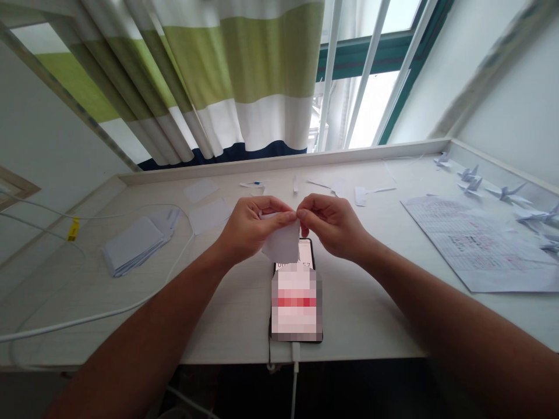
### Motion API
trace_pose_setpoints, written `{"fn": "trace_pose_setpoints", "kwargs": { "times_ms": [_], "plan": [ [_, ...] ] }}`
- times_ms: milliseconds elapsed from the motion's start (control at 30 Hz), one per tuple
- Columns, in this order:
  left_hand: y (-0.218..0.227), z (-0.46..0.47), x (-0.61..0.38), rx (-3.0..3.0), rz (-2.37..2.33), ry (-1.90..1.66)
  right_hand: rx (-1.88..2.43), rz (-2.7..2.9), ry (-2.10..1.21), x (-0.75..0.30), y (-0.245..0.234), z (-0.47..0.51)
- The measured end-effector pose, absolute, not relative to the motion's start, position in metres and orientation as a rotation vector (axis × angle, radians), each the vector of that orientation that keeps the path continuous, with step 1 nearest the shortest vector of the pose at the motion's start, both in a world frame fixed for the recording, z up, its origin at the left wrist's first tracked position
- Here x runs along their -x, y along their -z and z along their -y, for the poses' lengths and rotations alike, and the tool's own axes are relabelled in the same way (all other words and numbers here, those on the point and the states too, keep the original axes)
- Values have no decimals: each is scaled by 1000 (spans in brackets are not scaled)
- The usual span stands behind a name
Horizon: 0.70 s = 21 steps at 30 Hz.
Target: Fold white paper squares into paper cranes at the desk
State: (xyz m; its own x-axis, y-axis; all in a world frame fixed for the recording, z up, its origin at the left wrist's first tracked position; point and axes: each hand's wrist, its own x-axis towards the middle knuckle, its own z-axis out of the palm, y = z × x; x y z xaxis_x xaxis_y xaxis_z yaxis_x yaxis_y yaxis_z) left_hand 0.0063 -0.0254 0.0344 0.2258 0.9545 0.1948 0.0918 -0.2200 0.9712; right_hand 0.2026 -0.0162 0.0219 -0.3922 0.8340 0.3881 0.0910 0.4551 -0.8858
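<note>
Above the desk, my left hand (262, 224) pinches a small piece of white paper (282, 244) along its upper edge between thumb and fingers. My right hand (325, 224) is also closed, its thumb and forefinger pressed together at the paper's upper right corner. The two sets of fingertips almost meet there. The paper hangs down below my left fingers, and part of it is hidden behind them. Under it, a phone (304, 256) lies face up on the desk, its screen partly covered by the paper and partly blurred out.
A stack of white paper (135, 244) lies at the left, beside a white cable (144, 302). Folded paper cranes (504, 192) stand at the right, near a written sheet (484, 244). Paper scraps (360, 196) are strewn behind my hands. A charging cable (296, 355) runs from the phone over the desk edge.
</note>
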Motion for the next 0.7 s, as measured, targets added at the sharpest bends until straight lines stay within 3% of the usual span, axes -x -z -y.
{"fn": "trace_pose_setpoints", "kwargs": {
  "times_ms": [700],
  "plan": [
    [-26,23,-10,-1493,-979,-1239,705,1545,-1016,-199,-18,10]
  ]
}}
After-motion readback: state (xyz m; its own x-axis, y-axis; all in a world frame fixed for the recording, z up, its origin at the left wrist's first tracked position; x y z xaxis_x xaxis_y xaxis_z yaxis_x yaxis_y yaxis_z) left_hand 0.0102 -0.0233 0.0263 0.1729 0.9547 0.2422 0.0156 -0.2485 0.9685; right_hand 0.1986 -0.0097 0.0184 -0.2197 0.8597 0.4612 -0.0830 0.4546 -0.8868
